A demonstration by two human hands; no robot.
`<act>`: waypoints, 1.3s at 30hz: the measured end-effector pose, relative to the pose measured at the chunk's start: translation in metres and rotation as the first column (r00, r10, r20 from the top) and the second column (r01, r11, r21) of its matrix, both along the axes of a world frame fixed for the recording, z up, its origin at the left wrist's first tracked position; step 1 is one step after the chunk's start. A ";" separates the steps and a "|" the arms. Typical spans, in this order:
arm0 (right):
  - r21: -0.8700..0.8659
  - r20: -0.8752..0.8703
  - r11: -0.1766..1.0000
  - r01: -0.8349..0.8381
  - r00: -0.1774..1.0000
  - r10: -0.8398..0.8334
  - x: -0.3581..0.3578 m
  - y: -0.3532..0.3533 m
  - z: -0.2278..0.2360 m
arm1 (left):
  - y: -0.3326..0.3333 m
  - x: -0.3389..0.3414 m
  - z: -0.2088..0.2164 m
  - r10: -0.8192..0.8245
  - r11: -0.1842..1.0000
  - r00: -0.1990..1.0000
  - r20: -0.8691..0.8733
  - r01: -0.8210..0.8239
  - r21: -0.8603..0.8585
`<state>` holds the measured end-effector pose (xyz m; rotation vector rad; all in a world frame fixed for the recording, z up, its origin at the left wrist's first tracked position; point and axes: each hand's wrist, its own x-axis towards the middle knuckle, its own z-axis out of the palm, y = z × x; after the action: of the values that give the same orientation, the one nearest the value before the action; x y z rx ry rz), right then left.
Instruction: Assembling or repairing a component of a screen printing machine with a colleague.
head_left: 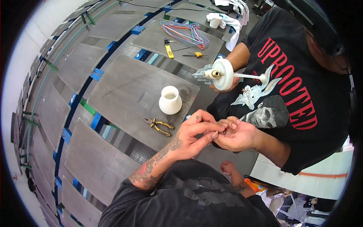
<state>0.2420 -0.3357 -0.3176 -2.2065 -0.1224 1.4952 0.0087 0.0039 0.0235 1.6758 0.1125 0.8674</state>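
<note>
Centrally, the wearer's left hand (197, 133), at the end of a tattooed forearm, has thumb and fingertips drawn close together over the cupped palm of a co-worker's hand (241, 137), touching it. Whether a small piece sits between those fingertips cannot be told. The wearer's right hand (227, 167) is apart from the left, lower down near the body, fingers loosely curled; whether it holds anything is unclear.

Just beyond, the co-worker's other hand (236, 80), partly hidden, supports a pale sprayer head (228, 73) with a round white lid, a brass fitting and a thin white tube (247, 76) reaching toward the co-worker's black T-shirt (321, 90).

To the left of the hands, a white jar (170, 102) stands upright with its mouth uncovered on a grey metal board (124, 85); yellow-and-black pliers (160, 126) lie near it, untouched. The work appears to be partway along: the sprayer head is off the jar, the two are well apart, and the close fingertip work seems to be in hand, with the joining of head and jar not done.

Farther off, a second board bears a yellow cutter (168, 49), a yellow hex-key set (196, 55) and a tangle of coloured hangers (185, 32).
</note>
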 end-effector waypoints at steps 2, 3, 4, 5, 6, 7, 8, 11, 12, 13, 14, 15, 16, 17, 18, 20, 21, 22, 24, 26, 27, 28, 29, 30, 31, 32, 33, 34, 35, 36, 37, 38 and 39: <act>-0.018 0.004 1.000 -0.013 1.000 0.013 -0.002 0.003 -0.001 | -0.004 -0.001 0.001 0.046 0.999 0.999 0.013 -0.046 -0.002; -0.019 0.002 1.000 -0.015 1.000 0.015 -0.002 0.004 -0.001 | -0.004 -0.001 0.000 0.048 0.999 0.999 0.011 -0.048 -0.003; -0.005 0.012 1.000 -0.022 1.000 0.022 -0.003 0.004 -0.001 | -0.005 -0.002 -0.001 0.052 0.998 0.998 0.025 -0.053 0.023; 0.007 0.023 1.000 -0.029 0.999 0.029 -0.004 0.004 -0.002 | -0.005 -0.003 -0.002 0.056 0.997 0.998 0.039 -0.058 0.049; 0.005 0.020 0.999 -0.032 0.999 0.032 -0.005 0.005 -0.002 | -0.006 -0.003 -0.002 0.059 0.997 0.998 0.036 -0.061 0.047; -0.002 0.013 1.000 -0.024 1.000 0.024 -0.006 0.005 -0.003 | -0.007 -0.004 -0.003 0.063 0.998 0.997 0.035 -0.063 0.010; -0.010 0.006 1.000 -0.016 1.000 0.016 -0.007 0.005 -0.003 | -0.007 -0.006 -0.003 0.067 0.997 0.997 0.034 -0.066 -0.028; 0.020 -0.048 1.000 -0.006 0.999 0.007 -0.008 0.008 -0.001 | -0.011 -0.012 0.000 0.023 0.980 1.000 -0.013 -0.026 -0.197; 0.018 -0.050 1.000 -0.009 0.999 0.010 -0.008 0.008 -0.001 | -0.011 -0.013 0.001 0.026 0.980 1.000 -0.016 -0.029 -0.199; 0.014 -0.033 1.000 -0.005 0.999 0.005 -0.010 0.009 -0.002 | -0.010 -0.013 0.002 0.034 0.983 0.999 0.005 -0.033 -0.178; 0.009 -0.017 1.000 -0.001 1.000 0.001 -0.011 0.010 -0.003 | -0.011 -0.014 0.003 0.041 0.987 0.999 0.025 -0.037 -0.157; 0.006 -0.018 1.000 0.001 1.000 -0.001 -0.010 0.010 -0.006 | -0.011 -0.014 0.003 0.040 0.986 0.999 0.025 -0.035 -0.161; 0.007 -0.025 1.000 -0.028 0.999 0.028 -0.009 0.009 -0.008 | -0.011 -0.015 0.002 0.074 0.982 0.996 0.040 -0.066 -0.176; 0.010 -0.033 0.998 -0.058 0.998 0.058 -0.008 0.009 -0.010 | -0.011 -0.016 0.002 0.109 0.977 0.993 0.055 -0.097 -0.191; 0.012 -0.038 0.998 -0.062 0.997 0.062 -0.010 0.013 -0.009 | -0.013 -0.019 0.003 0.113 0.977 0.992 0.050 -0.102 -0.188; 0.067 -0.015 0.994 -0.085 0.996 0.086 -0.013 0.020 -0.007 | -0.018 -0.025 0.005 0.095 0.836 0.988 0.121 -0.013 -0.549; 0.070 -0.019 0.994 -0.089 0.996 0.090 -0.015 0.025 -0.005 | -0.017 -0.026 0.002 0.099 0.869 0.987 0.129 -0.023 -0.495; 0.080 0.013 0.988 -0.135 0.991 0.135 -0.016 0.030 -0.004 | -0.018 -0.028 0.001 0.103 0.870 0.987 0.126 -0.028 -0.493; 0.092 0.041 0.978 -0.186 0.982 0.183 -0.017 0.043 0.004 | -0.024 -0.031 0.001 0.079 0.808 0.995 0.057 -0.031 -0.588; 0.074 0.177 0.887 -0.456 0.881 0.438 -0.018 0.060 0.014 | -0.026 -0.032 0.000 0.078 0.770 0.994 0.072 -0.014 -0.638; 0.235 0.380 0.808 -0.540 0.817 0.435 -0.018 0.064 0.013 | -0.026 -0.029 0.001 0.063 0.726 0.993 0.100 0.023 -0.687; 0.359 0.566 0.691 -0.628 0.735 0.374 -0.020 0.065 0.011 | -0.026 -0.027 0.001 0.047 0.724 0.994 0.101 0.036 -0.688; 0.378 0.547 0.665 -0.645 0.734 0.401 -0.027 0.087 0.059 | -0.026 -0.034 -0.007 0.061 0.647 0.990 0.123 0.055 -0.760; 0.445 0.425 0.712 -0.543 0.828 0.365 -0.064 0.144 0.133 | -0.026 -0.038 -0.012 0.058 0.558 0.985 0.160 0.101 -0.824; 0.538 0.462 0.638 -0.551 0.826 0.323 -0.076 0.160 0.177 | -0.027 -0.037 -0.016 0.042 0.496 0.979 0.199 0.152 -0.855; 0.623 0.492 0.553 -0.554 0.827 0.274 -0.085 0.170 0.211 | -0.028 -0.036 -0.015 0.035 0.492 0.981 0.193 0.151 -0.857; 0.625 0.485 0.557 -0.546 0.832 0.271 -0.092 0.178 0.246 | -0.030 -0.035 -0.016 0.022 0.371 0.968 0.252 0.226 -0.901; 0.685 0.577 0.413 -0.600 0.793 0.195 -0.097 0.185 0.279 | -0.031 -0.035 -0.016 0.023 0.244 0.950 0.310 0.296 -0.923; 0.712 0.652 0.261 -0.652 0.752 0.100 -0.101 0.190 0.304 | -0.032 -0.036 -0.019 0.010 0.218 0.943 0.333 0.323 -0.921; 0.714 0.648 0.267 -0.647 0.756 0.098 -0.104 0.192 0.320 | -0.033 -0.036 -0.019 0.005 0.213 0.944 0.329 0.320 -0.923; 0.726 0.671 0.206 -0.656 0.741 -0.003 -0.106 0.193 0.332 | -0.034 -0.036 -0.019 -0.002 0.152 0.933 0.359 0.355 -0.922; 0.730 0.683 0.143 -0.669 0.723 -0.105 -0.108 0.195 0.342 | -0.035 -0.037 -0.019 -0.005 0.092 0.921 0.389 0.388 -0.917; 0.711 0.703 0.128 -0.691 0.698 -0.136 -0.109 0.199 0.350 | -0.037 -0.036 -0.020 -0.007 0.087 0.922 0.388 0.387 -0.918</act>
<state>0.1331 -0.1370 0.0324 -1.3467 -1.4637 0.2929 -0.0273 -0.0333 0.0039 0.1733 0.2009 0.5281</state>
